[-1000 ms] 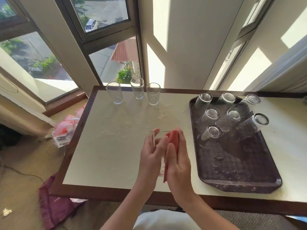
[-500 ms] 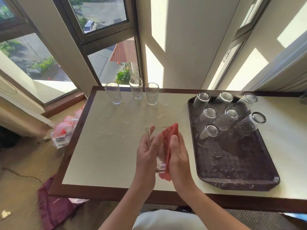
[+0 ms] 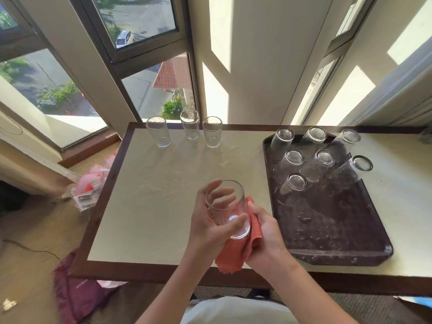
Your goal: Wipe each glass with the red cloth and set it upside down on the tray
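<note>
Wiping stage. A clear cylindrical drinking glass is held tilted over the cream, dark-wood-edged worktop, just left of the dark brown plastic tray. The left hand grips it, with the fingers curled behind the wall and the thumb across the front near the base. The right hand clutches the red waffle-textured cloth against the base and lower right wall. Half a second earlier the glass was seen side-on with the cloth reaching its rim. Now its open mouth shows from above and the cloth sits lower. On the tray's far half stand seven inverted clear glasses. Well left of the tray, at the worktop's far edge, stand three upright clear glasses.
</note>
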`<control>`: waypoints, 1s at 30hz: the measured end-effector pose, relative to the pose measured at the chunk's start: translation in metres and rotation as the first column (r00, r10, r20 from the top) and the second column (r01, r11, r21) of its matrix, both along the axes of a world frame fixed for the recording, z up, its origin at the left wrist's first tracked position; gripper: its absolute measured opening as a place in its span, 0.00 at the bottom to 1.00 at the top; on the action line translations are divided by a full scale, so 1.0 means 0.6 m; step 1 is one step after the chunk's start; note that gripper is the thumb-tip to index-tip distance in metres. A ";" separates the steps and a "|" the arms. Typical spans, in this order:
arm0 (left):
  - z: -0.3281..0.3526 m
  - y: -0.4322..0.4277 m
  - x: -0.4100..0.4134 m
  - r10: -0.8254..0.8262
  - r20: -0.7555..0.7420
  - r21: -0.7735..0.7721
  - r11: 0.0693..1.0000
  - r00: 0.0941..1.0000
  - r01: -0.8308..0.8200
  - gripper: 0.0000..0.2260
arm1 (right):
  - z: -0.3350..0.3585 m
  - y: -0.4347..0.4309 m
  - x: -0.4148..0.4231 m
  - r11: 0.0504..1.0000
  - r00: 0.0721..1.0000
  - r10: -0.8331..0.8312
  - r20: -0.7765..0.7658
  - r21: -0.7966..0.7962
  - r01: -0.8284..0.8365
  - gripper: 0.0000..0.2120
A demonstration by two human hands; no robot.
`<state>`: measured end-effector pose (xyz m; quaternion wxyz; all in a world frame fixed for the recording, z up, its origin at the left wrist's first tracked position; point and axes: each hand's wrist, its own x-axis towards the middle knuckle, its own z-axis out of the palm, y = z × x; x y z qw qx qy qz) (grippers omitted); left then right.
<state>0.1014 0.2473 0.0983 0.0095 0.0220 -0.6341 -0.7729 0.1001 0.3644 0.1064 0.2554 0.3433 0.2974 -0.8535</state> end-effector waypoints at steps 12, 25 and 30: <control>-0.029 -0.088 -0.013 -0.268 -0.074 -0.799 0.593 0.961 0.104 0.39 | 0.016 0.018 0.018 0.900 0.942 0.201 -0.270 0.431 -0.068 0.18; -0.015 -0.064 0.014 -0.237 -0.004 -0.901 0.422 0.972 0.099 0.38 | -0.021 -0.030 0.025 0.571 0.702 0.630 -0.333 0.811 -0.127 0.23; -0.023 -0.075 0.018 -0.191 -0.016 -0.936 0.347 0.982 0.052 0.29 | -0.024 -0.052 0.052 0.454 0.648 0.687 -0.329 0.891 -0.030 0.23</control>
